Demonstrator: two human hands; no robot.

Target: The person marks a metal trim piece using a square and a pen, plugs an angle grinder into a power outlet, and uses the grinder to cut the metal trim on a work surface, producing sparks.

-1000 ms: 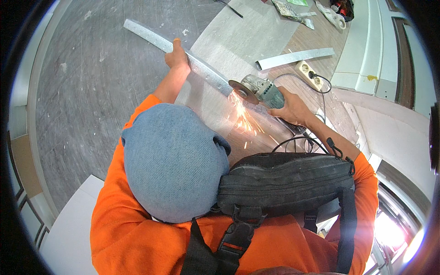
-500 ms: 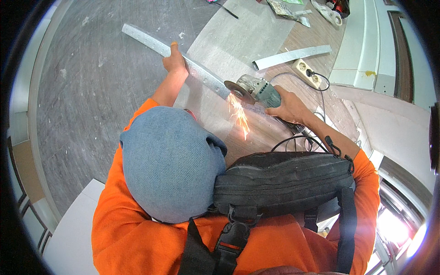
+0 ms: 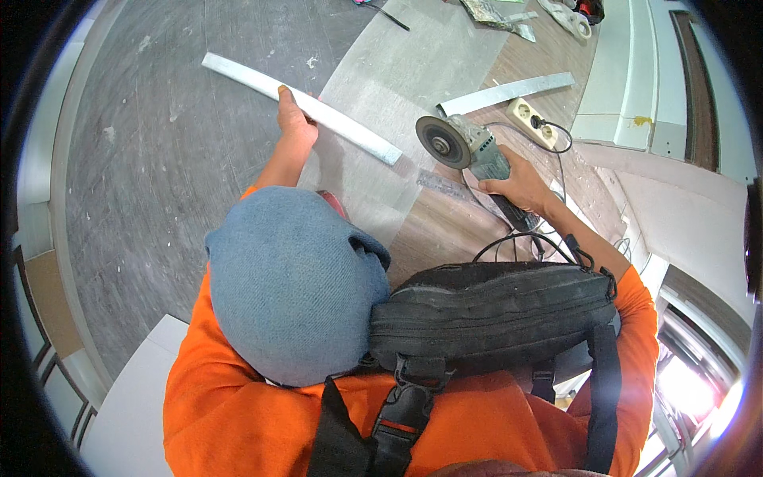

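My left hand point(image 3: 295, 118) is closed around a long, silvery metal profile point(image 3: 354, 132), its thumb resting along the top. The profile slants from upper left to its near end by the middle of the view. In my right hand point(image 3: 520, 184) is a grey-green angle grinder point(image 3: 487, 157), gripped by its body. Its round disc point(image 3: 431, 129) faces me, apart from the profile's end and a little to its right. No sparks show. Below the disc, a short grey strip point(image 3: 442, 186) lies on the floor.
Another metal profile piece point(image 3: 509, 94) lies beyond the grinder. Beside it is a cream power strip point(image 3: 531, 123) with a black plug and cord. A crumpled packet point(image 3: 486, 14) and a white roll point(image 3: 582, 30) lie farther off. My denim-covered knee point(image 3: 298, 286) and a black bag point(image 3: 489, 314) are close in front.
Sparks have stopped. The grinder has moved up and right, off the profile, and its disc has turned toward me. The profile in my left hand has shifted slightly left and rolled, showing a smooth face.
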